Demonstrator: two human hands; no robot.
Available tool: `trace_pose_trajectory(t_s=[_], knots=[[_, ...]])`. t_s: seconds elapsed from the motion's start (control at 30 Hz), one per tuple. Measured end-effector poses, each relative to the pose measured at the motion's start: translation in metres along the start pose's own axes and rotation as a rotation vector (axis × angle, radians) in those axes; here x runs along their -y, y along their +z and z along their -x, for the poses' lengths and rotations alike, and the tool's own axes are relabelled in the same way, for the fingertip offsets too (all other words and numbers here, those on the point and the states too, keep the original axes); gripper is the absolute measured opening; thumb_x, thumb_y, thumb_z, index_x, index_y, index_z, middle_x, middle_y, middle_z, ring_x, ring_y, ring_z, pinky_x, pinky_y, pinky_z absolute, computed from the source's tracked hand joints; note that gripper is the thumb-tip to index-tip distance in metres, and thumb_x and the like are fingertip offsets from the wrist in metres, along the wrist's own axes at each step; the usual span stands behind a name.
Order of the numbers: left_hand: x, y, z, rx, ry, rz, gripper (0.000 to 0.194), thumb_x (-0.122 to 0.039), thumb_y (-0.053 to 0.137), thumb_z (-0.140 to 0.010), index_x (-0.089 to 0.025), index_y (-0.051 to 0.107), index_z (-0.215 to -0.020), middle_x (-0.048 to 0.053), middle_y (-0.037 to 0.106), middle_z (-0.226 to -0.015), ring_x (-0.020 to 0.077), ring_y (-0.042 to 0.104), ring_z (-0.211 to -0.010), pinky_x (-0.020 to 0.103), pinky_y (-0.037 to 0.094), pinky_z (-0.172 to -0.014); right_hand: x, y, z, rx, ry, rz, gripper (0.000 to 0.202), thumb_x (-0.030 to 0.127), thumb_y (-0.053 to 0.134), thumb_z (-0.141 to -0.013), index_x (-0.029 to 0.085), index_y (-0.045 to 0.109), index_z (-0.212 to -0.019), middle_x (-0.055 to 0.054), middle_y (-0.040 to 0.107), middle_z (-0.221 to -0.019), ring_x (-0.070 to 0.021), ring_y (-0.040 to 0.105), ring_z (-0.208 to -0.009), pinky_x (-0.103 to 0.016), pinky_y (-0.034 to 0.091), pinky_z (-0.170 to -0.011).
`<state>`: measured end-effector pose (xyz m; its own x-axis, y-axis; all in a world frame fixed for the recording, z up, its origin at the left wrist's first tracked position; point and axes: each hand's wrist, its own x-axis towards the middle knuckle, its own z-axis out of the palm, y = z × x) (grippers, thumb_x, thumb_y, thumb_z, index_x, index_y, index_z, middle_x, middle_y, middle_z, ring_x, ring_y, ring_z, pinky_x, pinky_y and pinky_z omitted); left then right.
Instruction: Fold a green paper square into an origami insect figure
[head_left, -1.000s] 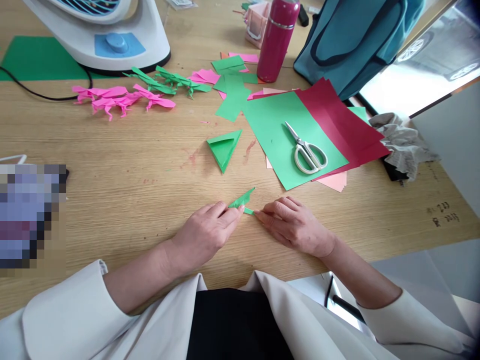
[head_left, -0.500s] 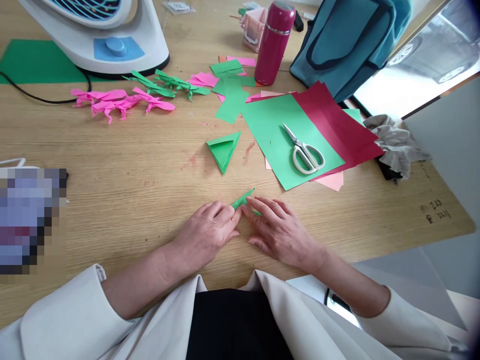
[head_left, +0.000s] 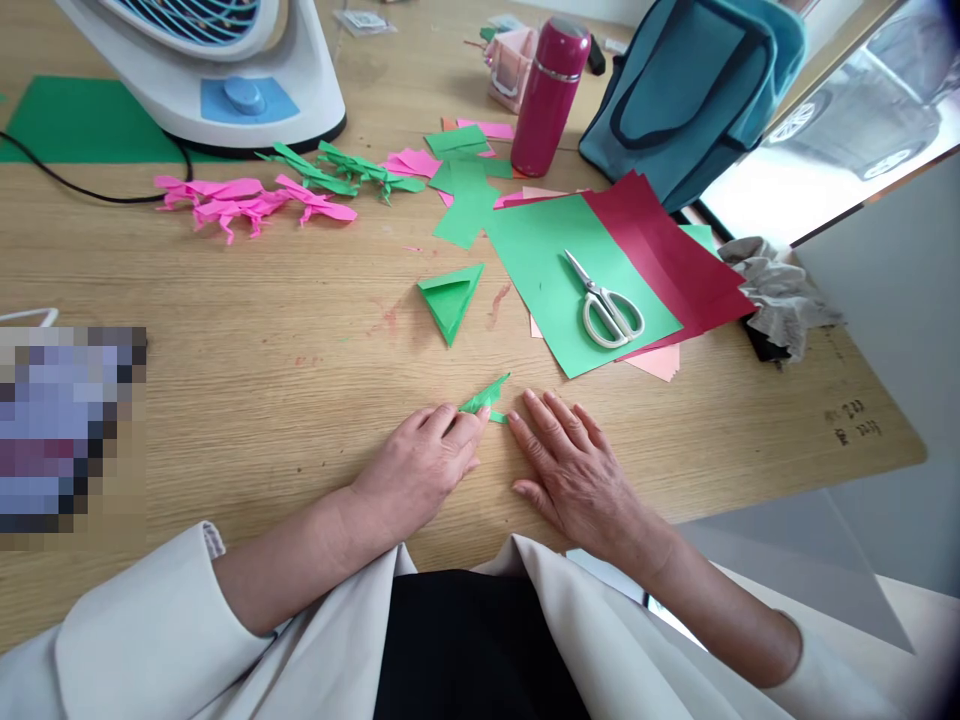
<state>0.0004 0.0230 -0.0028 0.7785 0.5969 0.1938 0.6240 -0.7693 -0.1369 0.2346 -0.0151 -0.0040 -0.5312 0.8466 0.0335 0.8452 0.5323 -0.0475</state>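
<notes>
My left hand (head_left: 421,463) has its fingers drawn together and holds a small piece of folded green paper (head_left: 489,393) against the table. A pointed end of the paper sticks up beyond the fingertips, and a narrow strip runs out to the right. The rest lies hidden under the fingers. Just right of that strip, my right hand (head_left: 566,465) rests palm down with fingers stretched out, holding nothing. Farther up the table lies a folded green paper triangle (head_left: 451,303).
White-handled scissors (head_left: 604,305) lie on green and red paper sheets (head_left: 525,240). Pink (head_left: 247,205) and green folded paper figures (head_left: 352,172) sit near a white fan base (head_left: 300,100). A magenta flask (head_left: 550,100) and a teal bag (head_left: 682,100) stand behind. A blurred-out object (head_left: 60,430) is at left.
My right hand has come off the folded paper and moved slightly right, its fingers now flat on the table. My left hand stays on the paper. The view has shifted slightly.
</notes>
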Motion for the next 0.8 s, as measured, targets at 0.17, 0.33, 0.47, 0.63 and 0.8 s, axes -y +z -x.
trace_pose_trajectory(t_s=[0.17, 0.33, 0.47, 0.63, 0.8], knots=[[-0.001, 0.001, 0.001, 0.033, -0.011, 0.040, 0.047, -0.023, 0.054, -0.100, -0.003, 0.051, -0.142, 0.012, 0.068, -0.108, 0.0253, 0.057, -0.098, 0.038, 0.047, -0.084, 0.002, -0.001, 0.007, 0.016, 0.046, 0.024, 0.065, 0.054, 0.036, -0.103, 0.016, 0.037, -0.156, -0.014, 0.029, -0.165, -0.0336, 0.030, -0.150, -0.053, 0.028, -0.118], [0.004, 0.002, 0.002, 0.054, -0.007, 0.099, 0.048, -0.023, 0.055, -0.099, -0.005, 0.050, -0.143, 0.012, 0.066, -0.108, 0.0262, 0.056, -0.098, 0.039, 0.049, -0.083, 0.008, -0.004, 0.010, 0.018, 0.122, 0.051, 0.061, 0.047, 0.041, -0.103, 0.016, 0.036, -0.156, -0.014, 0.029, -0.165, -0.0334, 0.028, -0.151, -0.052, 0.027, -0.118], [0.009, 0.005, 0.001, 0.008, -0.013, 0.171, 0.043, -0.018, 0.051, -0.098, -0.006, 0.053, -0.139, 0.011, 0.066, -0.101, 0.0256, 0.056, -0.091, 0.040, 0.051, -0.079, 0.015, -0.014, 0.006, -0.092, 0.130, 0.050, 0.062, 0.039, 0.046, -0.102, 0.008, 0.034, -0.154, -0.022, 0.035, -0.160, -0.0351, 0.034, -0.146, -0.053, 0.031, -0.115], [0.008, 0.010, 0.000, -0.057, -0.096, 0.345, 0.037, -0.020, 0.050, -0.099, -0.009, 0.056, -0.134, 0.011, 0.064, -0.102, 0.0246, 0.057, -0.095, 0.042, 0.055, -0.083, 0.027, -0.016, -0.010, -0.256, 0.001, -0.098, 0.047, 0.024, 0.048, -0.102, 0.008, 0.044, -0.145, -0.020, 0.059, -0.136, -0.0280, 0.058, -0.114, -0.043, 0.047, -0.092], [0.009, 0.007, 0.001, -0.158, -0.165, 0.547, 0.025, -0.015, 0.046, -0.100, -0.012, 0.061, -0.120, 0.009, 0.064, -0.100, 0.0196, 0.060, -0.094, 0.036, 0.056, -0.085, 0.030, -0.002, -0.021, -0.204, -0.047, -0.152, 0.037, 0.015, 0.046, -0.101, 0.009, 0.054, -0.137, -0.018, 0.062, -0.131, -0.0264, 0.059, -0.109, -0.041, 0.048, -0.088]])
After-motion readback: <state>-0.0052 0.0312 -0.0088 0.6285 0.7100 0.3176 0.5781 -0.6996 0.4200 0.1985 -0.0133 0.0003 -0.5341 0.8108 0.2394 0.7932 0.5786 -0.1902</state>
